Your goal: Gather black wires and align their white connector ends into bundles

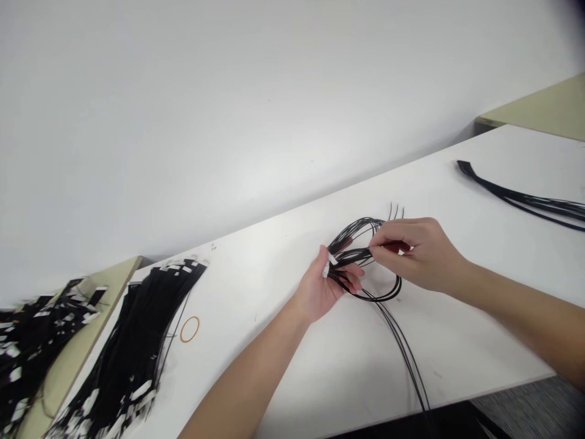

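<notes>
A coiled bundle of thin black cables point(356, 230) with white connectors point(329, 263) is held above the white table. My left hand point(322, 289) grips the bundle at the connector end, thumb on top and fingers curled beneath. My right hand point(418, 253) pinches the cables at the right side of the coil, thumb and index finger together. Several thin cable ends stick up behind the right hand's fingers. Loose cable strands point(402, 341) hang from the coil toward the table's front edge.
A large pile of black cables with white connectors point(141, 329) lies on the left of the white table point(237, 286), beside an orange rubber band point(189, 329). More cables point(41, 335) lie farther left on a yellowish surface. Another black cable bundle point(512, 194) lies at the right.
</notes>
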A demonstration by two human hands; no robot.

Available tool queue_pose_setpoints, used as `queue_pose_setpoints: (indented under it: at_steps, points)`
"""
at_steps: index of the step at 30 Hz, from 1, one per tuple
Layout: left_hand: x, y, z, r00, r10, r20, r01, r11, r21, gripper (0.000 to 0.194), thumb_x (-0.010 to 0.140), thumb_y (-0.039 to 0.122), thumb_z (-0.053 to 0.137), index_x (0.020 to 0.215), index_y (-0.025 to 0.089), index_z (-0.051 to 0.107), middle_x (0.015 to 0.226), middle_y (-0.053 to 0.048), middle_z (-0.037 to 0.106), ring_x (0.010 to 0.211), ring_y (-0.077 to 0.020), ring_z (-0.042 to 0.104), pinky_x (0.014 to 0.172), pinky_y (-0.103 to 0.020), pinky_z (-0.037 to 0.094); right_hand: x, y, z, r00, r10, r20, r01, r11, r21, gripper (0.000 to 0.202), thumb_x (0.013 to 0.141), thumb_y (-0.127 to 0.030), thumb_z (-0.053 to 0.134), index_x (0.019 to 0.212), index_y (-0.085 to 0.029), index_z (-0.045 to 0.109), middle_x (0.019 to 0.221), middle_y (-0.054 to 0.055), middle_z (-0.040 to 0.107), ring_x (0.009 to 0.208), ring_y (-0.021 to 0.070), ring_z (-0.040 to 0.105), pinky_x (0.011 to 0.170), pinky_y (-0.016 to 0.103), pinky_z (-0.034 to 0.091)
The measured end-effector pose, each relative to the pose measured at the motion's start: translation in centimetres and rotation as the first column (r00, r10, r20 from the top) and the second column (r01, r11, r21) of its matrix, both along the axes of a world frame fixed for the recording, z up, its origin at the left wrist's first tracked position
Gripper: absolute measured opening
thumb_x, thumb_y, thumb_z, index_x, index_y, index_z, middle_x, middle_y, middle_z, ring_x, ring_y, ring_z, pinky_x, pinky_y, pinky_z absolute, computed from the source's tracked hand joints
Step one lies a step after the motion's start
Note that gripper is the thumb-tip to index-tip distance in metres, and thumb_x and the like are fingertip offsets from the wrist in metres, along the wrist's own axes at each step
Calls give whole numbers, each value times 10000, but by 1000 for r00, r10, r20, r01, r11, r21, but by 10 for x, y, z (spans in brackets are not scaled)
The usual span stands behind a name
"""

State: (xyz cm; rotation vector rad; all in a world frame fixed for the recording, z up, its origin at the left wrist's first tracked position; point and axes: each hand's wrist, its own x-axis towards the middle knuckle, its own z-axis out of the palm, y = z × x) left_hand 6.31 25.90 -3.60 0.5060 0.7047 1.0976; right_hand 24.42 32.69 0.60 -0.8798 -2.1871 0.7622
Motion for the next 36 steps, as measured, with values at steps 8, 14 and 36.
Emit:
queue_pose_setpoints:
  at_steps: [8, 14, 36]
  points:
    - [1, -2, 1, 998, -22, -67, 25, 999, 41, 550, 909, 516, 308, 1220, 123, 535, 846, -121, 615, 673, -160, 577, 651, -270, 417, 3, 2, 13, 999, 27, 25, -16, 923, -384, 123, 733, -192, 502, 630, -179, 570, 565, -11, 461, 527, 97, 375, 478, 233, 303]
    - [2, -3, -2, 991, -35, -129, 50, 993, 110, 514, 908, 501, 336, 1099, 107, 604, 868, -123, 610, 688, -162, 574, 659, -283, 413, 1, 10, 11, 1000, 5, 8, 0, 822, -570, 175, 751, -254, 524, 602, -170, 565, 568, -12, 412, 537, 87, 351, 483, 226, 278]
    - [0, -1, -3, 989, -87, -122, 99, 990, 98, 560, 906, 539, 288, 1001, 91, 610, 886, -128, 594, 708, -165, 579, 698, -295, 423, -3, 4, -20, 998, 39, 57, -55, 952, 301, 111, 883, -250, 509, 886, -199, 607, 784, -6, 578, 611, 69, 492, 555, 214, 378]
